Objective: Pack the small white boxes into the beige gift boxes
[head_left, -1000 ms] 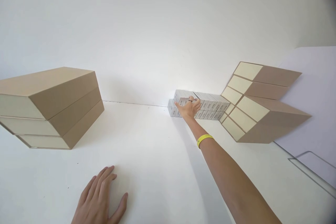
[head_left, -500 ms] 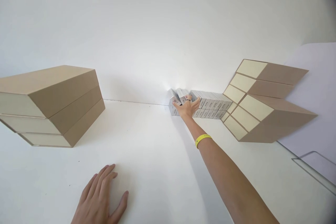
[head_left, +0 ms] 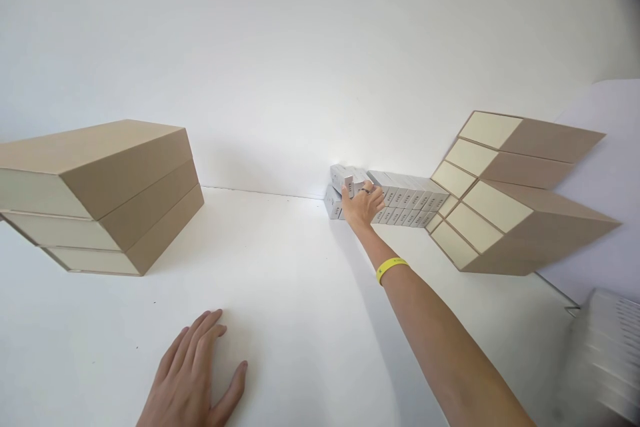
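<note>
Small silver-white boxes [head_left: 400, 197] stand against the wall in a two-layer row. At the row's left end, my right hand [head_left: 364, 205] is closed round upper-layer boxes [head_left: 342, 177], thumb on their left and fingers on the right. The leftmost upper box sits tilted on the lower layer, and my hand partly hides those beside it. My left hand [head_left: 187, 373] lies palm down low on the white surface, fingers spread, holding nothing.
Three large beige boxes [head_left: 135, 193] are stacked at the left. Several more beige boxes [head_left: 505, 213] stand stacked at the row's right end. A blurred grey-white thing with slots [head_left: 605, 353] is at the lower right edge.
The upper boxes at the row's left end have shifted and tilted under my right hand. The blurred slotted thing has appeared at the lower right. My left hand has barely moved.
</note>
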`<action>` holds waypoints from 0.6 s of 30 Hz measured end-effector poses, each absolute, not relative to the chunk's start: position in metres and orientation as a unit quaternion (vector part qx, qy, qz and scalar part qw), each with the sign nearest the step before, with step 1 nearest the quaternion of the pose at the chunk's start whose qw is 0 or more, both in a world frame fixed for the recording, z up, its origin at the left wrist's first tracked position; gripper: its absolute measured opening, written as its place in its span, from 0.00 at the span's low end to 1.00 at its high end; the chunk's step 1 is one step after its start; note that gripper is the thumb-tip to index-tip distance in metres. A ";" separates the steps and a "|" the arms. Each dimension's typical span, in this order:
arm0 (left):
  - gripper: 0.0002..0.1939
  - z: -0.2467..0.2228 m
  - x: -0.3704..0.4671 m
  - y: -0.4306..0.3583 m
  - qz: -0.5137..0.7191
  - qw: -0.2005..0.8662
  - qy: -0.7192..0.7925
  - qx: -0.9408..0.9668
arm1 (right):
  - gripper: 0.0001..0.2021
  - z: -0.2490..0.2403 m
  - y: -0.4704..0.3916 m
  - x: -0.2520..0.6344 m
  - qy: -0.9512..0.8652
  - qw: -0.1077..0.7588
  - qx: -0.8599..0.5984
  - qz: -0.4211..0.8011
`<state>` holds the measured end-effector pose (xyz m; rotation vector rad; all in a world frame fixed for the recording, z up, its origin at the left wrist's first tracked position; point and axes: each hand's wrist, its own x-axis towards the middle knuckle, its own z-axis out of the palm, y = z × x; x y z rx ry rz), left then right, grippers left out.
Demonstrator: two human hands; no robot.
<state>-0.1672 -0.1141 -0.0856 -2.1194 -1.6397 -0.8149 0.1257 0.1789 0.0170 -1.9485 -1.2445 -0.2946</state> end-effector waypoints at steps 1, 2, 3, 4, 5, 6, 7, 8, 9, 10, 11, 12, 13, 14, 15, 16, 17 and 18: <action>0.23 -0.086 -0.167 -0.114 -0.287 0.170 -0.577 -0.746 | 0.26 0.018 0.179 0.127 -0.484 0.396 -0.772 -0.116; 0.23 -0.085 -0.167 -0.114 -0.287 0.171 -0.576 -0.746 | 0.26 0.019 0.179 0.129 -0.477 0.397 -0.775 -0.116; 0.23 -0.085 -0.167 -0.114 -0.288 0.174 -0.576 -0.745 | 0.26 0.020 0.179 0.130 -0.472 0.397 -0.779 -0.115; 0.23 -0.085 -0.167 -0.114 -0.288 0.175 -0.576 -0.745 | 0.26 0.020 0.179 0.132 -0.468 0.395 -0.782 -0.113; 0.23 -0.085 -0.167 -0.114 -0.288 0.175 -0.576 -0.745 | 0.26 0.020 0.179 0.133 -0.466 0.392 -0.785 -0.112; 0.23 -0.085 -0.167 -0.114 -0.287 0.175 -0.575 -0.746 | 0.26 0.020 0.180 0.134 -0.465 0.389 -0.788 -0.110; 0.23 -0.085 -0.167 -0.114 -0.287 0.175 -0.574 -0.747 | 0.26 0.020 0.181 0.134 -0.464 0.385 -0.790 -0.108; 0.23 -0.085 -0.167 -0.114 -0.286 0.175 -0.574 -0.747 | 0.26 0.019 0.181 0.134 -0.462 0.383 -0.793 -0.108; 0.23 -0.085 -0.167 -0.114 -0.285 0.176 -0.573 -0.748 | 0.26 0.019 0.182 0.134 -0.459 0.380 -0.796 -0.107; 0.23 -0.084 -0.167 -0.114 -0.284 0.176 -0.574 -0.748 | 0.26 0.019 0.183 0.134 -0.457 0.379 -0.798 -0.107; 0.23 -0.084 -0.166 -0.114 -0.284 0.178 -0.574 -0.748 | 0.26 0.020 0.183 0.133 -0.454 0.377 -0.800 -0.107; 0.22 -0.084 -0.166 -0.114 -0.283 0.178 -0.574 -0.748 | 0.25 0.020 0.184 0.132 -0.451 0.376 -0.802 -0.107; 0.22 -0.083 -0.166 -0.114 -0.283 0.180 -0.574 -0.747 | 0.25 0.021 0.185 0.131 -0.449 0.376 -0.804 -0.106; 0.22 -0.083 -0.166 -0.114 -0.281 0.181 -0.574 -0.748 | 0.25 0.022 0.185 0.130 -0.447 0.376 -0.805 -0.106; 0.22 -0.082 -0.166 -0.114 -0.280 0.184 -0.573 -0.748 | 0.25 0.023 0.186 0.128 -0.446 0.376 -0.805 -0.106; 0.22 -0.082 -0.166 -0.114 -0.279 0.187 -0.573 -0.747 | 0.25 0.024 0.187 0.127 -0.445 0.378 -0.805 -0.107; 0.22 -0.081 -0.166 -0.114 -0.278 0.190 -0.572 -0.748 | 0.25 0.025 0.188 0.125 -0.446 0.379 -0.803 -0.108; 0.22 -0.081 -0.166 -0.114 -0.278 0.193 -0.571 -0.748 | 0.25 0.025 0.189 0.123 -0.447 0.381 -0.802 -0.109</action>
